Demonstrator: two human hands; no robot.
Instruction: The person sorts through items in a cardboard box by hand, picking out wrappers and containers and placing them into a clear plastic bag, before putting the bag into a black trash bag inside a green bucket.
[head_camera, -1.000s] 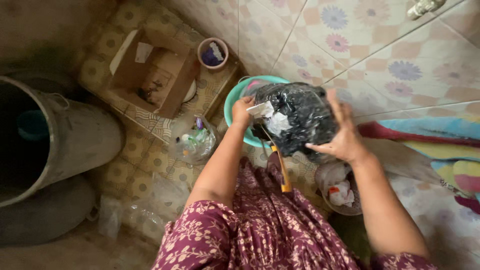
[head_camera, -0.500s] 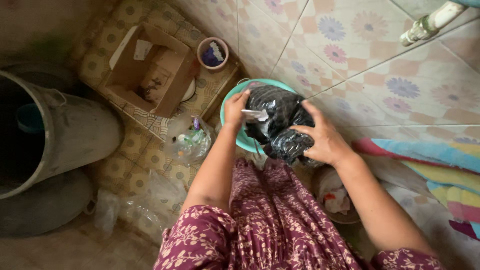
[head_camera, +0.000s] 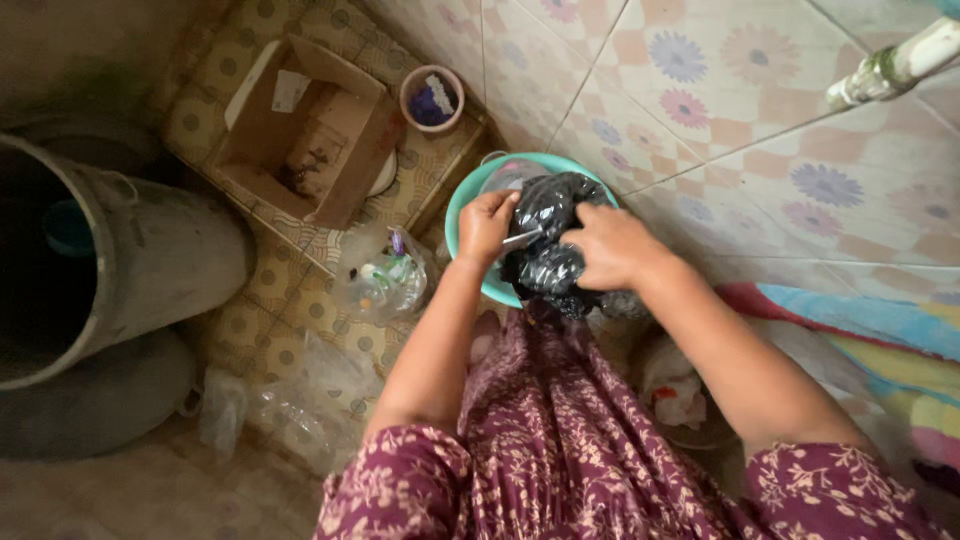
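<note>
A crumpled black plastic bag (head_camera: 548, 235) rests over a teal plastic basin (head_camera: 462, 205) set against the tiled wall. My left hand (head_camera: 487, 224) grips the bag's left side, with a small white scrap of paper poking out by its fingers. My right hand (head_camera: 612, 246) clutches the bag from the right and partly covers it. Both forearms reach forward over my maroon flowered dress (head_camera: 560, 440).
An open cardboard box (head_camera: 300, 130) and a small pink pot (head_camera: 432, 98) sit on a tiled step. A clear bag of small items (head_camera: 383, 278), a large grey drum (head_camera: 110, 260), a white pipe (head_camera: 895, 65), a striped cloth (head_camera: 880, 330) and another clear bag (head_camera: 290, 415) surround me.
The black bag has been pressed down and squeezed smaller into the basin. My right hand moved from the bag's far side onto its top. The orange-handled tool seen a second ago is out of sight.
</note>
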